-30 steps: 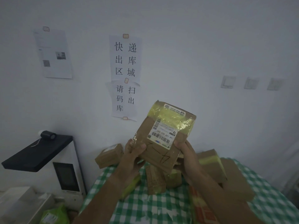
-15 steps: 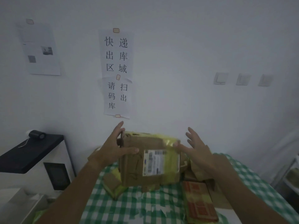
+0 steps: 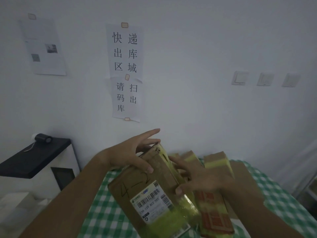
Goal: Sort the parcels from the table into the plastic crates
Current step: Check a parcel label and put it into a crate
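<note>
I hold a brown cardboard parcel (image 3: 137,191) over the green checked table (image 3: 103,212). It carries yellow tape, a white barcode label and the handwritten mark "4-2", and it tilts toward me, label face up. My left hand (image 3: 127,155) pinches its far end, thumb on the top face and fingers behind the edge. My right hand (image 3: 200,177) holds its right side, thumb on the face beside the label. No plastic crate is clearly in view.
More parcels lie on the table behind and to the right: a brown one with yellow tape (image 3: 217,160) and a red-patterned one (image 3: 212,212). A white machine with a black top (image 3: 34,158) stands at the left. Paper signs (image 3: 125,71) hang on the wall.
The parcel has come down from chest height and been turned between my hands. The "4-2" face and label now point up toward me, and both hands grip it again.
</note>
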